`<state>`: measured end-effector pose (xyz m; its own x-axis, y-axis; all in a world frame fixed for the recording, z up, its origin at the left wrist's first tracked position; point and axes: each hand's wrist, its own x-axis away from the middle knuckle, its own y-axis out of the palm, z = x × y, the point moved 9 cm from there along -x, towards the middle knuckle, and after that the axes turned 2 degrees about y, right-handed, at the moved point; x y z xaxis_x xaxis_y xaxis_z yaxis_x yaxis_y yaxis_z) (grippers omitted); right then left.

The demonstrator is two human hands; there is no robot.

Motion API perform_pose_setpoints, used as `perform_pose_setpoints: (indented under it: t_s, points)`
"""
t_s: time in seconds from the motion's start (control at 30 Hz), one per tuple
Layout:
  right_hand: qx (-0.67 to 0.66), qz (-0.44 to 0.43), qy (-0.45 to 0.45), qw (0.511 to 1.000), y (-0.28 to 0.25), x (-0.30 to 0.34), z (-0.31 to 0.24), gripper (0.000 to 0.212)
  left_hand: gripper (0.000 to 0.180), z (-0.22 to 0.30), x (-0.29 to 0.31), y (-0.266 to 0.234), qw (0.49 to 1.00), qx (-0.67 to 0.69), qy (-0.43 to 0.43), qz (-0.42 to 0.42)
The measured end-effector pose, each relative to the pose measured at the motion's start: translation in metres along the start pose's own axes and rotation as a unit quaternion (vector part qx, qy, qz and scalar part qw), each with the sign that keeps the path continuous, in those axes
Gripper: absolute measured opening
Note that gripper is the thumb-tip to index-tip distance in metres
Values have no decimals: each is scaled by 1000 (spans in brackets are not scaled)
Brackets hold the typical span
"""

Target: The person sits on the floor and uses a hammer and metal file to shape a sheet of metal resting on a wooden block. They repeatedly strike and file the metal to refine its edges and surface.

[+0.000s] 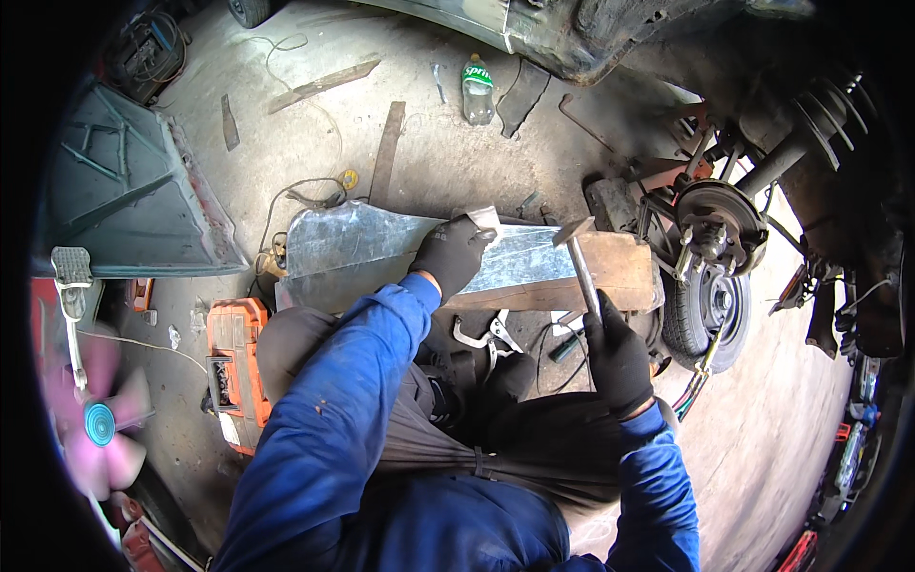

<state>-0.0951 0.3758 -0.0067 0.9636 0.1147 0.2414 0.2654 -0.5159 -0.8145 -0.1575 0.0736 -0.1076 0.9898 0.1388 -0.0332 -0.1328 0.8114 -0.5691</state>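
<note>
Two gloved hands are being used: the metal sheet (381,250), lying across a wooden block (620,272) on the concrete floor (457,153), is being pressed flat by the left hand (450,253), while a hammer (579,257) is being gripped tightly by the right hand (618,357).

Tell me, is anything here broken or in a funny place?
Yes. The car's brake disc is bare, with a wheel lying below it. A plastic bottle lies tipped on the floor. The left hand presses a bent metal sheet.
</note>
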Motion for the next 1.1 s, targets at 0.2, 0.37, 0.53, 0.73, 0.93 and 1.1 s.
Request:
perform_pose_setpoints:
  t_s: [0.2,0.37,0.53,0.73,0.93,1.1]
  points:
    - [2,-26,-34,999,42,3,38,50,37,-5,-13,-25,1000,2,-10,-3]
    - [-69,-25,-56,996,35,5,31,48,39,-5,-39,-21,998,23,52,-18]
    - [-84,-78,3,993,45,3,31,46,47,-25,-41,-25,995,37,-18,-92]
    - [-91,-83,-90,988,66,10,-2,49,48,-42,-32,-66,994,-40,-73,-77]
    - [-85,-114,-86,986,75,11,-15,50,38,-34,-16,-60,996,-11,-40,-73]
    - [-98,-99,-57,989,64,3,-3,46,38,-15,-2,-38,998,-14,40,-40]
